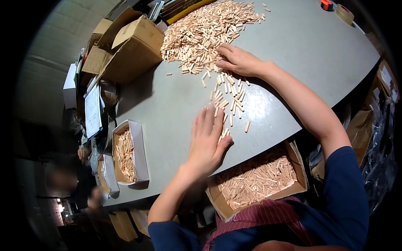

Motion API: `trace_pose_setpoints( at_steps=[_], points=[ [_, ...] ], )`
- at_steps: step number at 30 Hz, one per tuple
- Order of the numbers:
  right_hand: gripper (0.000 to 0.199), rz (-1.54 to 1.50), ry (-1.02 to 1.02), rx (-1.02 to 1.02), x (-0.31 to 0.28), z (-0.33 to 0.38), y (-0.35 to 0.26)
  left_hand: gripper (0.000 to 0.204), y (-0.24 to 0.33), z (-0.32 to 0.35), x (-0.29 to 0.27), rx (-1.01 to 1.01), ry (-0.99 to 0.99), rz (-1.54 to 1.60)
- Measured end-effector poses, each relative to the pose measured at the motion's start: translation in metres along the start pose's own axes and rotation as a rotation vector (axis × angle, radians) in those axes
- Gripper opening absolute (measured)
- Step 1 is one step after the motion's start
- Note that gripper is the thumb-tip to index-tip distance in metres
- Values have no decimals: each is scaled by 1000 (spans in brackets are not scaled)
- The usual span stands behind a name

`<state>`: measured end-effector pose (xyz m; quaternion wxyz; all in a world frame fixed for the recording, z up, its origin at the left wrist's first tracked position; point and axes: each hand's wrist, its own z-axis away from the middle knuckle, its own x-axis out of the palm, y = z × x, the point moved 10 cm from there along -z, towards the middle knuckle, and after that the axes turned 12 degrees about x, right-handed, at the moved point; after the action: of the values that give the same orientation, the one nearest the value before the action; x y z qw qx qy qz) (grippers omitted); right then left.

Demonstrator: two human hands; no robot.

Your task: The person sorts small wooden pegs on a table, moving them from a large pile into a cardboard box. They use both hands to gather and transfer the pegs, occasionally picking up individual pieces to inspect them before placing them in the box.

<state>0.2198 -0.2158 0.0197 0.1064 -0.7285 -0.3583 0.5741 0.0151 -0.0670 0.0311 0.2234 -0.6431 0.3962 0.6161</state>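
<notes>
A large heap of short wooden dowel pins (pixel 201 31) covers the far part of the grey table (pixel 167 96). My right hand (pixel 240 61) rests at the heap's near right edge, with its thumb and fingers apart against the pins. Between my hands trails a loose scatter of dowels (pixel 238 98). My left hand (pixel 206 140) lies flat and low at the near edge, several pins beside its thumb and fingertips. Just below that edge, an open cardboard box (pixel 300 167) against my apron is well filled with dowels (pixel 257 182).
At left, a white carton (pixel 140 150) holds more pins, beside a smaller white box (pixel 110 173). An open brown box (pixel 136 50) stands by the heap, near a clipboard (pixel 93 111). Tape (pixel 344 14) lies far right. Another person (pixel 81 188) is at the lower left, blurred.
</notes>
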Motion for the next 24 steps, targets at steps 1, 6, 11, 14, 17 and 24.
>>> trace_pose_setpoints(
  at_steps=[1,6,11,14,17,24],
  points=[
    [63,11,-3,-6,0,-1,-1,71,-4,4,0,-50,19,-17],
    [70,-14,12,9,-1,-1,-3,81,-21,8,5,-230,43,-83],
    [72,-1,-31,20,0,-2,-1,88,-2,-19,15,-108,-89,-102],
    [72,24,-22,-5,0,0,-4,87,8,-19,15,-8,-126,-96],
    [73,10,37,-29,1,0,-1,87,-4,-8,10,-64,-87,-86],
    [68,42,-38,-13,1,-1,-3,83,13,-2,16,38,-99,-86]
  ],
)
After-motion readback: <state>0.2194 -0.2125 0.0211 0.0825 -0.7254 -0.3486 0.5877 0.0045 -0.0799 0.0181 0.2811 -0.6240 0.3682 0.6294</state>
